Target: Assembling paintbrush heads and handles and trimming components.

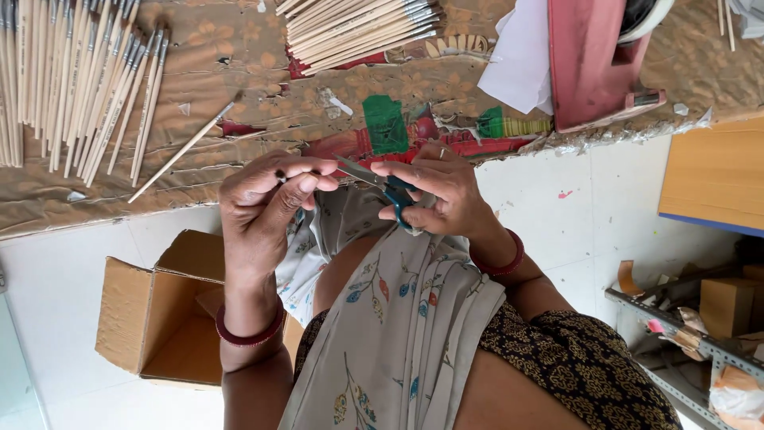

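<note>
**Scissors meet pinched tip at bench edge**

Here, head view only. Left hand (267, 199) is closed in a pinch, thumb against fingertips, clamped on something small and dark; can't tell what it is. Right hand (434, 191) is clamped round the blue handles of scissors (382, 181). Scissors' long axis runs near level, blades pointing left toward the left hand's pinch, tips just beside it. Blades look nearly closed. Both hands sit close together, knuckles up, wrists bent inward, held just off the bench (239, 95) near its front edge. Right hand has the tool; left is the nearer one to the loose brush (187, 147) lying slantwise by the bench's front edge. Brush bundles (79, 80) lie at the left end, more brushes (358, 28) at the far edge. Cardboard box (159, 310) sits open on the floor below the left wrist.
</note>
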